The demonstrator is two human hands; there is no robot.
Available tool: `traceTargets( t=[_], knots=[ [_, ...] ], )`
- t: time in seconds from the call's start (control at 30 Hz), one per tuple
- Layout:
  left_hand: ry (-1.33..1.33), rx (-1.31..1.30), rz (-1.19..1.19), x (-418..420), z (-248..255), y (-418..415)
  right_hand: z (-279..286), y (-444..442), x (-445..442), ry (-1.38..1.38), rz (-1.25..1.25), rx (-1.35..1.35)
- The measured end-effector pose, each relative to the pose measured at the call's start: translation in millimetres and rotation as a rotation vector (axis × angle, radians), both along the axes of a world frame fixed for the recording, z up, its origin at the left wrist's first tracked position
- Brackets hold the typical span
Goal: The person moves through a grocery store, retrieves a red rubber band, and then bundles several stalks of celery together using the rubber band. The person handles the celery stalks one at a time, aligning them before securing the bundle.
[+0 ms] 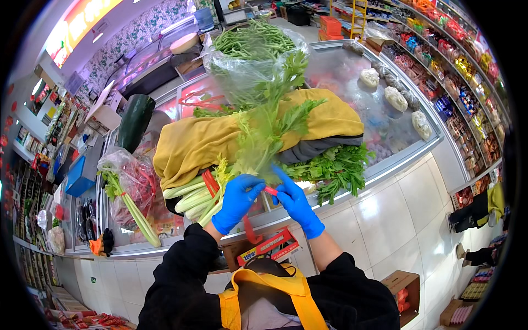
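My left hand (241,200), in a blue glove, pinches one end of a red tape strip (270,190) at the freezer's near edge. The blue-gloved right hand (292,197) pinches the same strip from the other side. Leafy celery (264,140) stretches away just beyond my fingers, partly blurred. Beside my left hand lie pale celery stalks (194,202) with a red tape band (210,183) round them. A yellow cloth (198,140) covers part of the greens, and more celery leaves (338,169) stick out at its right.
Green beans (255,39) fill a clear bag at the back. A winter melon (136,119) and a banded celery bunch (138,216) lie left. Wrapped white bundles (395,99) rest on the freezer's right side. A cardboard box (402,288) stands on the floor; a person's legs (470,212) show far right.
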State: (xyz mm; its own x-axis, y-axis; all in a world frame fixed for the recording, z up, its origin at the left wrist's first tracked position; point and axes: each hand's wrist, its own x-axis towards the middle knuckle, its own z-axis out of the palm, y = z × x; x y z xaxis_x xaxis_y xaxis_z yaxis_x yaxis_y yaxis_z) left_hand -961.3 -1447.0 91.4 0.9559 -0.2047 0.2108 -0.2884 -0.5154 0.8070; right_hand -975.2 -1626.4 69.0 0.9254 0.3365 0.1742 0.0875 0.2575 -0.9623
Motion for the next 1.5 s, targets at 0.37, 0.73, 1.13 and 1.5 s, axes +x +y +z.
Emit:
traceTargets(
  t=[0.37, 0.73, 1.13, 1.5],
  knots=[
    [-0.314, 0.342, 0.022, -30.9, -24.2, -19.4, -14.5, -8.9, -24.1, -0.058, -0.05, -0.281],
    [-0.334, 0.709, 0.618, -15.9, -66.6, 46.1, -52.5, -11.1, -32.0, 0.176, -0.061, -0.316],
    [0.14, 0.22, 0.275, 8.5, -63.7, 67.2, -37.7, 23.2, -22.1, -0.01, 0.033, -0.386],
    [0.399, 0.406, 0.239, 19.1, -59.7, 39.6, -50.1, 27.6, -22.1, 0.023, 0.055, -0.433]
  ],
)
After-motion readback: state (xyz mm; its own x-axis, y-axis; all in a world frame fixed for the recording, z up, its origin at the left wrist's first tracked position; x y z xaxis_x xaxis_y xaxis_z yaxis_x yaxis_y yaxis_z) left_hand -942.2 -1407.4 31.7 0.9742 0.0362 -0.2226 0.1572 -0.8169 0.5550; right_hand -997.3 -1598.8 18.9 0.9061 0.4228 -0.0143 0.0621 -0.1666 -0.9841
